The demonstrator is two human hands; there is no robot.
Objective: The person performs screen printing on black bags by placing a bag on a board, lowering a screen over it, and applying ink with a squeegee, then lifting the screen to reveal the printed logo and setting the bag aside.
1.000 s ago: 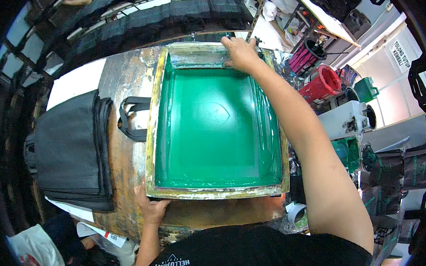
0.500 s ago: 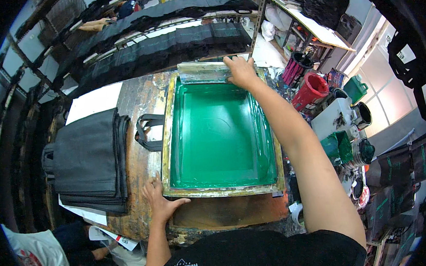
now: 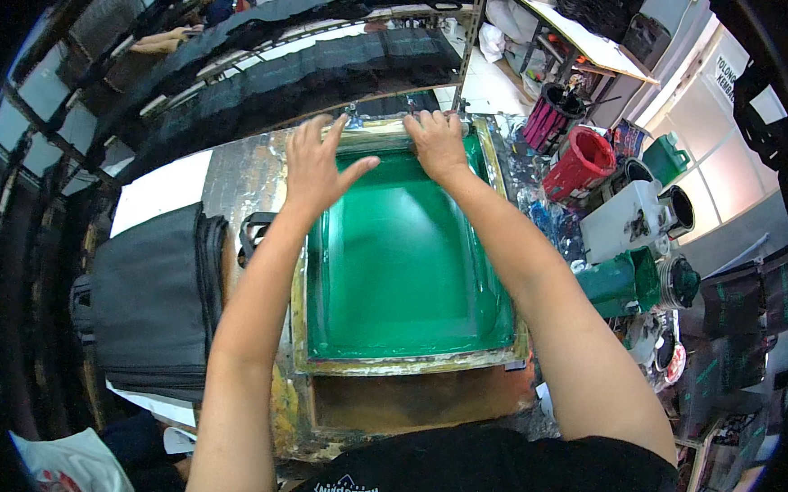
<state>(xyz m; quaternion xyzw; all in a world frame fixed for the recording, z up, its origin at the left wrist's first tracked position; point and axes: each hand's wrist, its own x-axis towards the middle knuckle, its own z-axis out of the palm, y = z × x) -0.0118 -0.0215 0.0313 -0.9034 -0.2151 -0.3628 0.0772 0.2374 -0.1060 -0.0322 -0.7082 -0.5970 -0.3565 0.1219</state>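
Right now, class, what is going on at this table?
A person leans over a green screen-printing frame lying flat on a stained worktable. Both hands are at the frame's far edge: the left hand spread open at its far left corner, the right hand pressing on the far rail. A stack of black bags lies to the left, paint containers to the right.

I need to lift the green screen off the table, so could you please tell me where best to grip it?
Grip the screen frame by its wooden side rails, one hand each side from above. The green mesh is thin and recessed; the rails are rigid and exposed.
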